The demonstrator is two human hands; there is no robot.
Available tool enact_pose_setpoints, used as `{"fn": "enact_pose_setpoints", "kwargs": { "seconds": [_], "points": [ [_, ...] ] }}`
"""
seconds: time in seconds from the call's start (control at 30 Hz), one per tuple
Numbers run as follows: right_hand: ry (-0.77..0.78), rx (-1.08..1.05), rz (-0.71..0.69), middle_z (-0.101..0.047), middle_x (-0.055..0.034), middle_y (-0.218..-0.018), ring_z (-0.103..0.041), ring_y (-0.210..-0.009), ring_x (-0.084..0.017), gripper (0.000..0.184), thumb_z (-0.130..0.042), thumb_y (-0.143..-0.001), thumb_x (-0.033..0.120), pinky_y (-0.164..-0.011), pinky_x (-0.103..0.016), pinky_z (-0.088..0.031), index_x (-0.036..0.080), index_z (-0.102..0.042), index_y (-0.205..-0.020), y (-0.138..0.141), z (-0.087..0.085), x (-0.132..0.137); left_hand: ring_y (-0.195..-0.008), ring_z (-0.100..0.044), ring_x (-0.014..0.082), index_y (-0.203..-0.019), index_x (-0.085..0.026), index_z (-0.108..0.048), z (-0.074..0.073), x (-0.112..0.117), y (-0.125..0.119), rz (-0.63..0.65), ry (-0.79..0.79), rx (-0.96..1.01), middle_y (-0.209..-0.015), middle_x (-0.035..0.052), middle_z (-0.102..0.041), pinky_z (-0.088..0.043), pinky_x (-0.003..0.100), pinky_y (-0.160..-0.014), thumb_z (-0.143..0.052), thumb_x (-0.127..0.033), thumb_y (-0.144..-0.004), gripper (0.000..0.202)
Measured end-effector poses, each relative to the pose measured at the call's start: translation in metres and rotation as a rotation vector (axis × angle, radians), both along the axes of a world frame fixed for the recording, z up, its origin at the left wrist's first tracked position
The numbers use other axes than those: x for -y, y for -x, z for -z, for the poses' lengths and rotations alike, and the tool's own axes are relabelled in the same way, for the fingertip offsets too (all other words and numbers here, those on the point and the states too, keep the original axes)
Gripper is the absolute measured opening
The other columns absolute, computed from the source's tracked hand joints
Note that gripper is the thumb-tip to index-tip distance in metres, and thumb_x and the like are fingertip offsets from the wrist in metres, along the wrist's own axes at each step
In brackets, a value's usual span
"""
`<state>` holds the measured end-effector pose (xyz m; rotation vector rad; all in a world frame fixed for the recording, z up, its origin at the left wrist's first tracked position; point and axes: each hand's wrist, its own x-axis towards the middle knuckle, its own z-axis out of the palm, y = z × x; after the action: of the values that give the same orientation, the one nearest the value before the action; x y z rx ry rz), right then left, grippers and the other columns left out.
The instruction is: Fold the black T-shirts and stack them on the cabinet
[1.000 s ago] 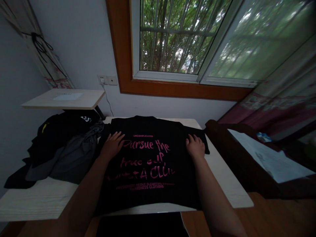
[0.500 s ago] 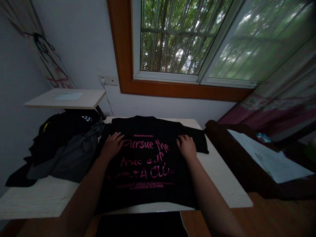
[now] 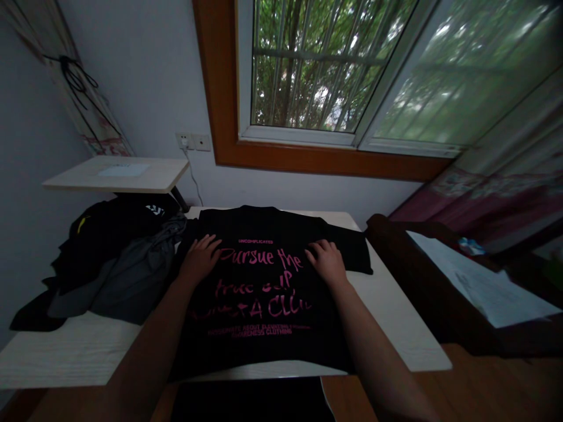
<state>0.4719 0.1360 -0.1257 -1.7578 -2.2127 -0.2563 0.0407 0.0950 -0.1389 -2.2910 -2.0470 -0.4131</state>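
Note:
A black T-shirt (image 3: pixel 264 228) with pink lettering lies spread out on the pale wooden table (image 3: pixel 391 316). On its left side, beside the start of the lettering, my left hand (image 3: pixel 201 258) rests with fingers extended. My right hand (image 3: pixel 326 262) lies on the shirt's right part, near the end of the top pink line, its fingers spread and slightly bent. Both palms face down on the cloth and neither grips it. One short sleeve (image 3: pixel 355 249) reaches out to the right; the left sleeve is hard to make out beside the other dark clothes.
A heap of black and grey clothes (image 3: pixel 118 258) sits on the table's left, below a small raised shelf (image 3: pixel 118 176) bearing a paper. At right stands a dark brown piece of furniture (image 3: pixel 396 258) with a white sheet (image 3: pixel 475 281). Behind are a wall socket (image 3: pixel 193 142) and a window (image 3: pixel 325 70).
My right hand has shifted slightly to the left across the shirt, toward the lettering. My left hand and the shirt stay as they were.

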Motion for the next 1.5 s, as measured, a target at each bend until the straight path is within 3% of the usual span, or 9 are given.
{"fn": "enact_pose_setpoints", "kwargs": {
  "seconds": [0.43, 0.63, 0.83, 1.03, 1.3, 1.4, 1.5],
  "points": [
    [0.032, 0.004, -0.035, -0.064, -0.0116, -0.133, -0.053, -0.116, -0.032, 0.040, -0.046, -0.102, 0.042, -0.094, -0.045, -0.047, 0.024, -0.067, -0.130, 0.004, -0.002, 0.003, -0.148, -0.039, 0.0280, -0.142, -0.026, -0.058, 0.001, -0.001, 0.000, -0.003, 0.013, 0.002, -0.156, 0.0066, -0.050, -0.028, 0.052, -0.123, -0.039, -0.043, -0.103, 0.047],
    [0.058, -0.008, -0.219, -0.057, -0.0105, -0.147, -0.050, -0.135, -0.030, 0.046, -0.045, -0.103, 0.039, -0.116, -0.047, -0.037, 0.020, -0.061, -0.141, 0.022, 0.003, 0.006, -0.150, -0.036, 0.0290, -0.146, -0.026, -0.054, 0.000, -0.001, 0.002, 0.002, 0.043, -0.013, -0.160, 0.0066, -0.044, -0.027, 0.055, -0.123, -0.037, -0.045, -0.103, 0.050],
    [0.154, 0.006, -0.348, -0.039, -0.0093, -0.162, -0.034, -0.151, -0.026, 0.055, -0.037, -0.105, 0.045, -0.124, -0.047, -0.027, 0.019, -0.048, -0.152, 0.036, 0.006, 0.008, -0.152, -0.033, 0.0299, -0.150, -0.020, -0.050, 0.003, -0.002, 0.010, -0.072, 0.048, -0.030, -0.162, 0.0105, -0.039, -0.032, 0.051, -0.121, -0.033, -0.045, -0.103, 0.055],
    [0.245, 0.026, -0.303, -0.028, -0.0073, -0.167, -0.024, -0.155, -0.025, 0.061, -0.035, -0.105, 0.054, -0.125, -0.049, -0.023, 0.023, -0.038, -0.157, 0.035, 0.010, -0.009, -0.152, -0.033, 0.0304, -0.151, -0.019, -0.048, 0.004, -0.003, 0.010, -0.106, 0.049, -0.035, -0.162, 0.0116, -0.038, -0.035, 0.052, -0.119, -0.032, -0.045, -0.103, 0.057],
    [0.288, 0.033, -0.177, -0.024, -0.0067, -0.169, -0.020, -0.156, -0.028, 0.066, -0.029, -0.104, 0.060, -0.125, -0.053, -0.019, 0.023, -0.034, -0.159, 0.045, 0.012, -0.051, -0.150, -0.037, 0.0309, -0.148, -0.020, -0.052, 0.002, -0.005, 0.005, -0.109, 0.002, -0.060, -0.160, 0.0123, -0.043, -0.037, 0.051, -0.117, -0.036, -0.044, -0.102, 0.054],
    [0.282, 0.037, -0.144, -0.023, -0.0054, -0.169, -0.019, -0.156, -0.028, 0.066, -0.028, -0.104, 0.060, -0.125, -0.053, -0.017, 0.024, -0.033, -0.160, 0.053, 0.012, -0.064, -0.148, -0.039, 0.0321, -0.145, -0.020, -0.055, 0.002, -0.016, -0.003, -0.128, -0.027, -0.064, -0.157, 0.0122, -0.048, -0.039, 0.051, -0.115, -0.039, -0.043, -0.101, 0.052],
    [0.263, 0.040, -0.112, -0.024, -0.0055, -0.169, -0.020, -0.156, -0.027, 0.066, -0.027, -0.104, 0.060, -0.125, -0.052, -0.017, 0.025, -0.034, -0.159, 0.061, 0.011, -0.073, -0.146, -0.042, 0.0309, -0.143, -0.019, -0.057, 0.004, -0.037, -0.013, -0.133, -0.073, -0.070, -0.154, 0.0125, -0.051, -0.033, 0.049, -0.121, -0.042, -0.041, -0.100, 0.051]
  ]
}}
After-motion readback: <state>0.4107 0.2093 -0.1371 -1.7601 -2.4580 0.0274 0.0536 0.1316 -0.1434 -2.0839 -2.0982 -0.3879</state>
